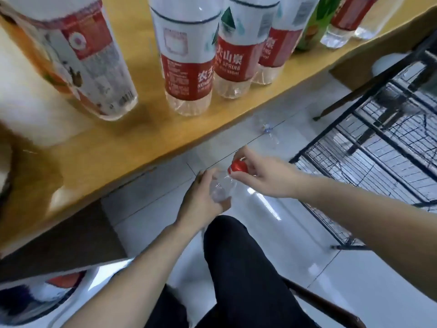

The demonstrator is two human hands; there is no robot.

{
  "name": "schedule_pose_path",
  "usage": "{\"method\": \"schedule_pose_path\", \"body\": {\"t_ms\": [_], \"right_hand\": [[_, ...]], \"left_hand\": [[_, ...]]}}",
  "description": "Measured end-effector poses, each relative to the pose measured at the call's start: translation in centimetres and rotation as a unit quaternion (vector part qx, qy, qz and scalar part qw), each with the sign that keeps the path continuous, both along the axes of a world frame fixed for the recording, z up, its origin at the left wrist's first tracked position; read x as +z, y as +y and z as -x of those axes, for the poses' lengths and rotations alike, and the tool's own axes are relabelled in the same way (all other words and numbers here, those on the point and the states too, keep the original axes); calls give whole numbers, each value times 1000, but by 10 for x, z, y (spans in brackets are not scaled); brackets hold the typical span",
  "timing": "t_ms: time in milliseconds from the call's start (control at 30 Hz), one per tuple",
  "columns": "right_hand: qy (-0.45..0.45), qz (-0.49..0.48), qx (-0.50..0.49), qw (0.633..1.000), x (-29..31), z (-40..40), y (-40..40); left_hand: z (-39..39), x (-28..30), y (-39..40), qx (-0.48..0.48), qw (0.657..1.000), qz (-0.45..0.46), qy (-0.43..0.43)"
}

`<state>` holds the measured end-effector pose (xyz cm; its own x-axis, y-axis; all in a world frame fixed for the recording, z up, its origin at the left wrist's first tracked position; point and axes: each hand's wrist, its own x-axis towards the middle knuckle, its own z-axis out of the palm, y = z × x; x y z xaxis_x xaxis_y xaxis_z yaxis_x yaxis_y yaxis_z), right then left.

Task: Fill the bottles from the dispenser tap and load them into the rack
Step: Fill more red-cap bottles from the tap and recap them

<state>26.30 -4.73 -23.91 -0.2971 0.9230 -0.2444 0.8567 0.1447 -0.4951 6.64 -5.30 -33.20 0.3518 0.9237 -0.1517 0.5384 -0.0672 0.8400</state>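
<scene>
- The person sits beside a yellow wooden surface, both hands held low over the pale tiled floor, just off the surface's edge.
- The left hand is wrapped round the body of a small clear bottle, fingers curled about it, holding it tilted with its neck toward the right.
- The right hand pinches the red cap at the bottle's neck between thumb and fingertips; whether the cap is on tight or loose I cannot tell.
- On the surface stands a row of bottles: one with an orange and white label at the left, then three red-labelled water bottles, and a green-labelled one further along.
- A black wire rack stands on the floor to the right, well apart from the hands.
- A dark trouser leg shows below the hands.
</scene>
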Motion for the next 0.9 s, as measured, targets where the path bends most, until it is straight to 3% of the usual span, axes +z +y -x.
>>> {"method": "schedule_pose_path", "body": {"t_ms": [267, 567, 900], "right_hand": [[69, -52, 64, 994, -21, 15, -29], [112, -112, 161, 974, 28, 82, -69], [264, -234, 261, 899, 111, 185, -66]], "left_hand": [[21, -27, -44, 69, 997, 17, -39], [89, 26, -125, 232, 971, -19, -58], [157, 73, -148, 327, 938, -51, -98]]}}
